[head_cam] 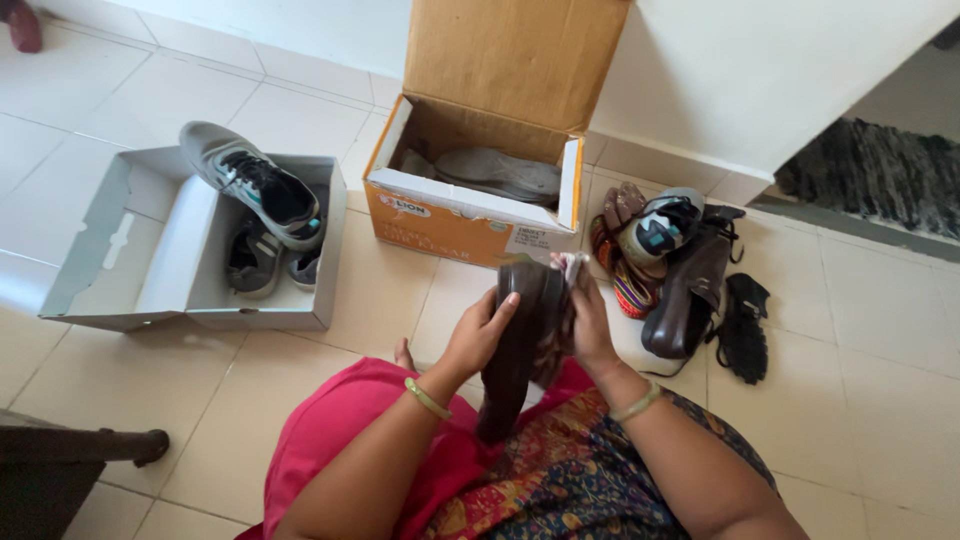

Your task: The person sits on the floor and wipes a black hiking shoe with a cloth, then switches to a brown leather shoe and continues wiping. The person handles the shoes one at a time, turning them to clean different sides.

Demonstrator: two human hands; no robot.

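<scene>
A dark brown shoe [517, 345] stands upright between my hands, above my lap. My left hand [480, 330] grips its left side with fingers curled over the upper. On the shoe's right side my right hand [588, 320] presses a small pale cloth [572, 266] against its top. Both wrists carry green bangles.
An orange cardboard box [455, 215] with its lid up holds pale insoles. A grey shoebox [150, 265] at left holds grey sneakers [255, 190]. A pile of shoes [680, 265] and a black sandal [745, 325] lie at right. A dark furniture leg [90, 445] is at bottom left.
</scene>
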